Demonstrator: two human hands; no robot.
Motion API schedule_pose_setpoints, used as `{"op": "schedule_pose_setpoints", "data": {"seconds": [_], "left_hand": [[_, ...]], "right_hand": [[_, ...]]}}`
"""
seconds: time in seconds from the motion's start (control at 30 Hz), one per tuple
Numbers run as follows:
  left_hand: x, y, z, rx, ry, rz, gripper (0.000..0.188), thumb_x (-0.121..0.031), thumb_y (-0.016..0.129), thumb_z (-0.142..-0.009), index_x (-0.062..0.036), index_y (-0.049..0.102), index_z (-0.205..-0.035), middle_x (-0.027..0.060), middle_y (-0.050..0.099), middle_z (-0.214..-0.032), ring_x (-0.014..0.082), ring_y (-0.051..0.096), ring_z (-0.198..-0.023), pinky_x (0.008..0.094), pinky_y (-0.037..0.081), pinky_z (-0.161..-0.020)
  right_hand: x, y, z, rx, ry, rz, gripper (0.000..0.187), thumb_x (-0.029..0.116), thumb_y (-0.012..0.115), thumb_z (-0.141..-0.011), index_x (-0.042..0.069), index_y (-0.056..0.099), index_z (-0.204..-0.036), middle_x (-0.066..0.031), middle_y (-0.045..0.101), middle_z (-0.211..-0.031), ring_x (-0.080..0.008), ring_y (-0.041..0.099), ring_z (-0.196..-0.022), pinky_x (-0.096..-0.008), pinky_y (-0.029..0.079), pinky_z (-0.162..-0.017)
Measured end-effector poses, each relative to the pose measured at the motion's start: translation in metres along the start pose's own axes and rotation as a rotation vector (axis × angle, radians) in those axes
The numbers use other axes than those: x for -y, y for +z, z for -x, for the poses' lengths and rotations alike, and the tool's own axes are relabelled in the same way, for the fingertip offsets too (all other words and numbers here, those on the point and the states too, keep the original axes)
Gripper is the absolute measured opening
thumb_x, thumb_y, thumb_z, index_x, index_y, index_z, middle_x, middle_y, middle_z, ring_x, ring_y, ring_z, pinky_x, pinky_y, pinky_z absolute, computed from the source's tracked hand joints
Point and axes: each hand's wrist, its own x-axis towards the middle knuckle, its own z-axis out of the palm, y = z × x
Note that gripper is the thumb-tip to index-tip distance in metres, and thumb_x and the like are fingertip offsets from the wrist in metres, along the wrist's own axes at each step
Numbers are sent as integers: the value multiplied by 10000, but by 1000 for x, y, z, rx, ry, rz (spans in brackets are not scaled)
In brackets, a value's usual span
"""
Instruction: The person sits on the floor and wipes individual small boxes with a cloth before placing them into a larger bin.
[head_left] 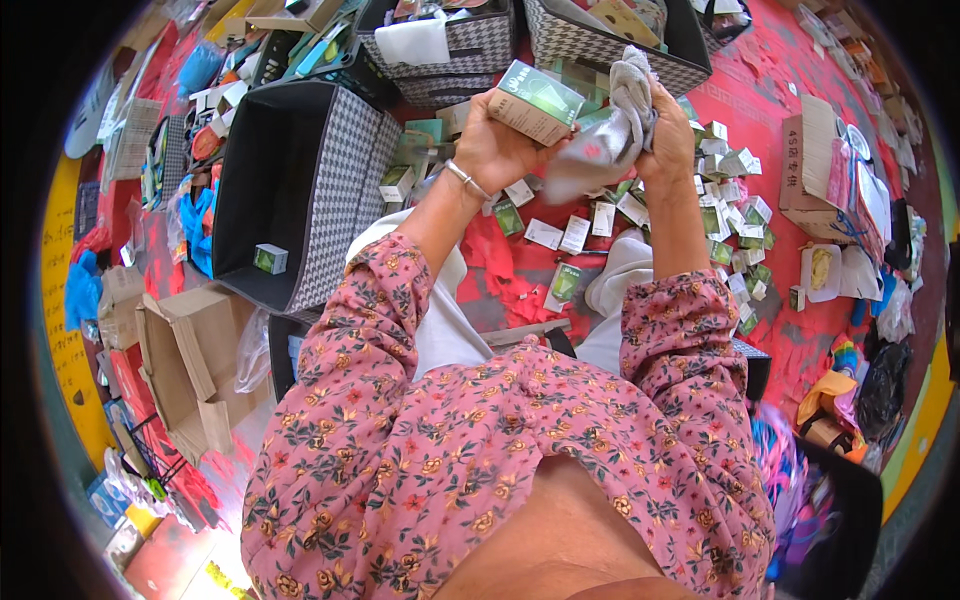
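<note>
In my left hand (505, 150) is a small green and white carton (537, 103), held up at a tilt with the fingers wrapped round it. My right hand (668, 140) grips a grey cloth (630, 105), bunched at the top. The cloth's lower end hangs blurred beside the carton; whether the two touch I cannot tell. Below my hands, many similar small cartons (565, 285) lie scattered on the red floor covering, with a denser heap of cartons (735, 215) to the right.
At my left a black-lined houndstooth storage box (270, 170) lies with its opening showing one small carton (270, 258). More houndstooth boxes (440, 70) stand ahead, filled with goods. An open cardboard box (190, 350) sits at lower left, another cardboard box (808, 170) at right.
</note>
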Motion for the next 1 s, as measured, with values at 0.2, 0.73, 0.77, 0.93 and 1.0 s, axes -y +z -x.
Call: {"op": "schedule_pose_setpoints", "data": {"seconds": [0.2,0.73,0.77,0.93,1.0], "left_hand": [[13,-5,-3,6,41,71,501,-448,297,-848,-98,457,-1170,107,496,-1159,267,473,-1048,468,389,-857],[4,-9,-6,-74,7,-290,497,-504,471,-809,-113,521,-1111,45,565,-1091,210,516,-1003,365,370,-911],[3,-18,-15,-18,80,-292,499,-492,462,-818,-100,516,-1123,48,559,-1106,210,507,-1020,363,365,-917],[-2,-29,-23,291,-86,-37,652,-552,409,-824,-34,406,-1219,115,508,-1174,231,497,-1040,353,418,-846],[11,-15,-28,92,11,-98,538,-456,415,-859,-39,428,-1199,109,521,-1155,239,501,-1047,353,409,-881]], "right_hand": [[-27,26,23,177,-884,1365,149,153,612,-723,85,602,-856,-117,525,-860,-301,533,-784,-385,444,-618],[-7,24,35,135,-534,975,561,295,747,-574,38,527,-1021,-109,579,-880,-210,564,-781,-319,455,-731],[-10,22,31,116,-570,994,554,300,742,-572,47,529,-1017,-117,574,-858,-223,566,-765,-320,457,-717],[-20,17,32,-103,-856,1143,590,284,738,-549,22,497,-1019,-172,549,-886,-333,564,-755,-371,467,-698],[-26,16,44,-44,-691,1250,635,303,721,-570,18,454,-1070,-187,532,-919,-364,561,-793,-399,478,-702]]}}
